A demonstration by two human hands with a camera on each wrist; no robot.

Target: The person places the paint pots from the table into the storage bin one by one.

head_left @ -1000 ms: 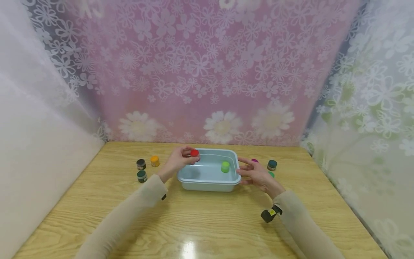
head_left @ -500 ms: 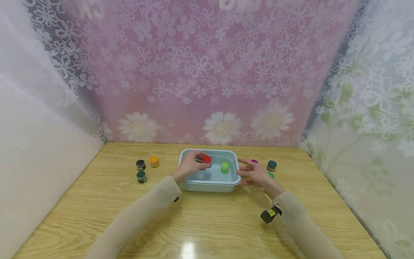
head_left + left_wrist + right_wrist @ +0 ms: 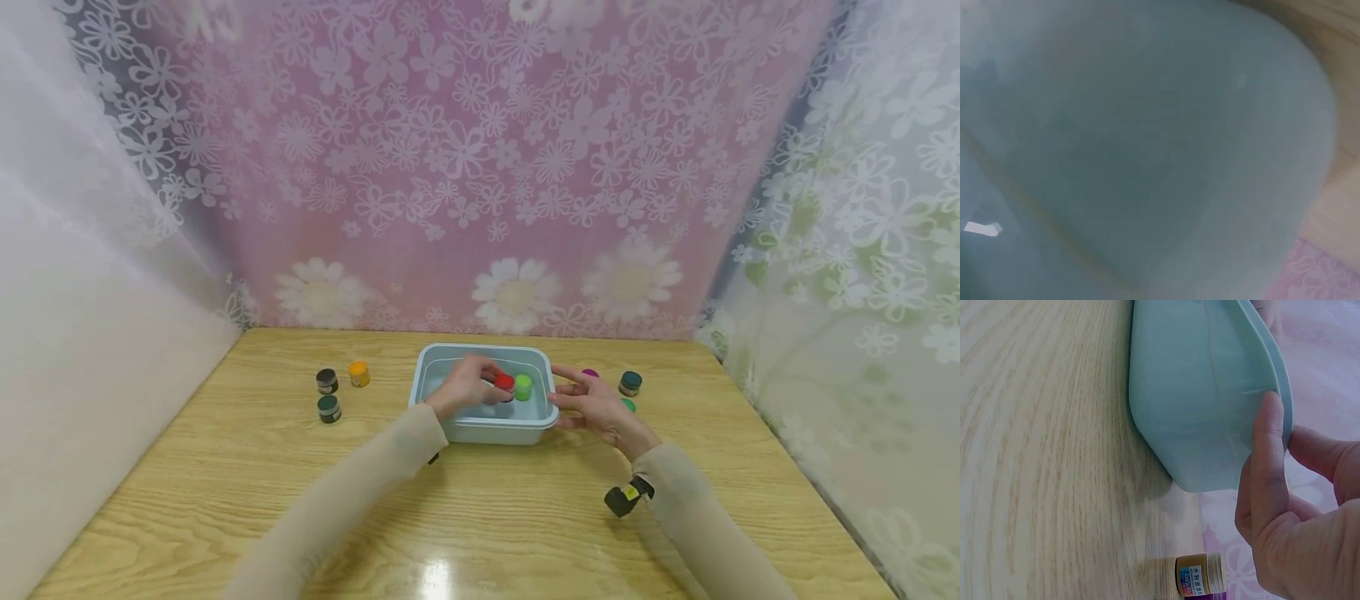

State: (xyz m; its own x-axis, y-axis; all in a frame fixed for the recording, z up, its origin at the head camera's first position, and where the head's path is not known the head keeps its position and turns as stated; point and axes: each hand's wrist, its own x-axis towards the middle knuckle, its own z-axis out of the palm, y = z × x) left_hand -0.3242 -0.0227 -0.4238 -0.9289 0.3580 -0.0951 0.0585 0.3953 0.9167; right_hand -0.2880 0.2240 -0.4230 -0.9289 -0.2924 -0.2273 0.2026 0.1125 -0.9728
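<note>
A floral curtain [image 3: 450,167] is hanging behind the wooden table [image 3: 480,517], and on this table a pale blue basin [image 3: 495,433] is standing. Two beige sleeves are reaching towards it. The right hand [image 3: 596,407] is staying open outside the basin, its fingers quite extended and touching the rim at the right end. The left hand [image 3: 468,387] is bending over the inside, and its fingers are pinching the red-lidded jar [image 3: 505,382]. This jar is being held within the basin, just beside the light green jar [image 3: 522,387]; whether the two are touching, I cannot tell. On the table's left, a black jar [image 3: 327,382], a dark green jar [image 3: 329,409] and an orange jar [image 3: 358,374] are standing. Near the right hand, a dark teal jar [image 3: 631,383] is standing, while a purple lid [image 3: 590,372] and a green lid [image 3: 627,405] are showing partly.
</note>
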